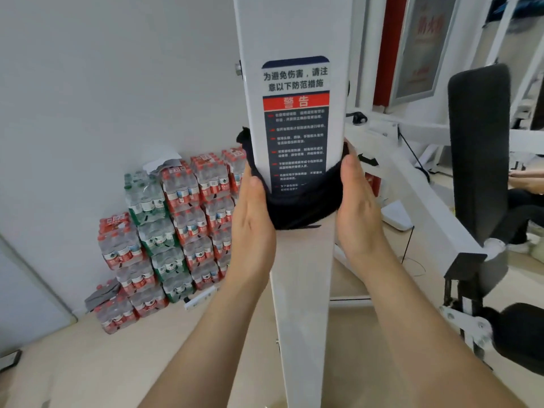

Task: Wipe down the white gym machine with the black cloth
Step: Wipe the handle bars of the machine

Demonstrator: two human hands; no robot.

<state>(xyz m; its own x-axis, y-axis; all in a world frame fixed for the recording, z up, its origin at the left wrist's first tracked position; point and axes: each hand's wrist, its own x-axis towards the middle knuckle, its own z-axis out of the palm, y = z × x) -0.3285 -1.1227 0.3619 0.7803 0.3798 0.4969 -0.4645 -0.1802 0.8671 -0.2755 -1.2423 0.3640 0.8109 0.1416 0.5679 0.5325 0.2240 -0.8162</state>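
Two hands clamp a black cloth (300, 207) around the white upright column (294, 30) of the gym machine. The left hand (253, 213) lies flat on the column's left edge and the right hand (357, 207) flat on its right edge. Their fingers are straight as far as they show, pressing rather than gripping. The cloth sits mid-column and covers the bottom of a warning label (295, 113).

Likely risks:
- Only sideways pressure holds the cloth, so easing either palm could let it slide or drop to the floor (117, 363).
- A loose corner of cloth sticks up at the left edge, and it might snag on the small bolt (238, 69) higher up.
- Hard rubbing could lift the label's edges.

Above and below the cloth, the column runs bare. To the left there is open room, with stacked packs of water bottles (176, 219) well apart against the wall. To the right it is tighter: white frame bars pass just beside the right hand, and a black pad (479, 148) stands farther off.
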